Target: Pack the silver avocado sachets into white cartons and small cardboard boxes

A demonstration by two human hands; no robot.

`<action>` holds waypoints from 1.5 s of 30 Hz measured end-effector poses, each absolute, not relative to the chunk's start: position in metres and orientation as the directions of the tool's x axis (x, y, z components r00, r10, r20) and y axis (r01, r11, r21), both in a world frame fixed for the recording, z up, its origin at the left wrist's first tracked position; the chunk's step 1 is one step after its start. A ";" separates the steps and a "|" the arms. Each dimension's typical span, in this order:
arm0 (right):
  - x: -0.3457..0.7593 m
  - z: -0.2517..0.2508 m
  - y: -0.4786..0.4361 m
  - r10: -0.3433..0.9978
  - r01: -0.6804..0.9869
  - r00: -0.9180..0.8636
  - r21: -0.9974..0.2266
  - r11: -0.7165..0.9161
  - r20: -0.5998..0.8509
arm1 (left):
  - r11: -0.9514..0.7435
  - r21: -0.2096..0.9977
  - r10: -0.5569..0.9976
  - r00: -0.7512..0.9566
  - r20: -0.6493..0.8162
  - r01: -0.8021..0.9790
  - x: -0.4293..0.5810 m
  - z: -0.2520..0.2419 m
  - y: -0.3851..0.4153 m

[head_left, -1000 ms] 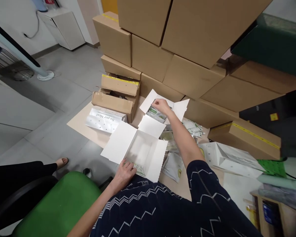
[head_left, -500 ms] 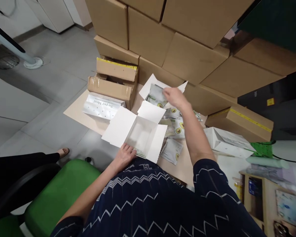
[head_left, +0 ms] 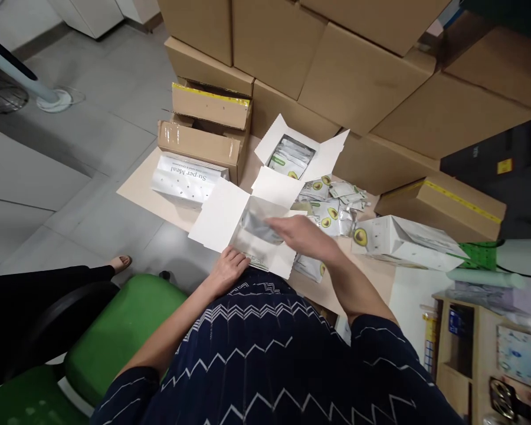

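Observation:
My right hand (head_left: 301, 235) is closed on a silvery sachet (head_left: 259, 226), which is inside the open white box (head_left: 223, 212) in front of me. The box's near edge is gripped by my left hand (head_left: 230, 268), its fingers curled over the rim. Behind stands a second open white box (head_left: 331, 154), packed with upright sachets (head_left: 291, 156). Loose avocado-print sachets (head_left: 326, 213) lie in a heap to the right, partly hidden by my right hand.
A closed "Su-per Meal" box (head_left: 188, 177) and an open brown carton (head_left: 199, 141) stand at the left. Stacked cartons (head_left: 363, 77) wall off the back. A white avocado-print box (head_left: 407, 242) lies right. A green chair (head_left: 124, 336) and another person's leg (head_left: 48, 295) are at left.
My right hand has carried a sachet from the back box into the front box. My left hand stays on the front box's edge. The view has shifted slightly.

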State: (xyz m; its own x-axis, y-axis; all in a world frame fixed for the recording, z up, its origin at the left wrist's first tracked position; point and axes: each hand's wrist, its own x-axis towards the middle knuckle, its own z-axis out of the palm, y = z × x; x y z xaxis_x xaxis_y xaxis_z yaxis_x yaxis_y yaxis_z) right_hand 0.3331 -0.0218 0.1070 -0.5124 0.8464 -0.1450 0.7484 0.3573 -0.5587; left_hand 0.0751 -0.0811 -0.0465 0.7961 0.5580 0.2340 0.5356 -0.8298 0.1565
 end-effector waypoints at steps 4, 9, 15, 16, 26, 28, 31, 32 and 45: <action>0.297 0.052 -0.016 0.694 0.795 -0.579 -0.484 0.366 -0.427 | -0.835 0.160 0.550 0.795 0.254 0.527 0.074 -0.049 -0.081; 0.274 0.006 -0.008 0.478 0.789 -0.614 -0.509 0.344 -0.628 | -0.779 0.209 0.628 0.739 0.246 0.592 0.076 -0.054 -0.081; 0.270 -0.003 -0.007 0.356 0.735 -0.676 -0.552 0.393 -0.645 | -0.790 0.138 0.612 0.755 0.234 0.597 0.080 -0.056 -0.078; 0.271 -0.002 -0.007 0.346 0.721 -0.691 -0.570 0.394 -0.635 | -0.799 0.118 0.600 0.766 0.233 0.590 0.080 -0.055 -0.077; 0.339 0.072 0.038 0.495 0.461 -0.742 -0.880 -0.113 -0.452 | -0.813 0.113 0.581 0.787 0.209 0.571 0.085 -0.050 -0.074; 0.364 0.089 0.064 0.773 0.368 -0.543 -0.920 -0.133 -0.329 | -0.806 0.122 0.591 0.779 0.210 0.579 0.086 -0.052 -0.075; 0.390 0.091 0.113 0.990 0.473 -0.102 -0.880 -0.041 -0.101 | -0.812 0.143 0.583 0.784 0.210 0.566 0.086 -0.054 -0.075; 0.395 0.086 0.130 0.998 0.573 -0.012 -0.818 -0.039 -0.056 | -0.814 0.152 0.582 0.786 0.210 0.561 0.086 -0.054 -0.075; 0.403 -0.008 0.204 0.954 0.971 0.039 -0.216 -0.107 -0.296 | -0.807 0.188 0.589 0.789 0.177 0.560 0.087 -0.041 -0.077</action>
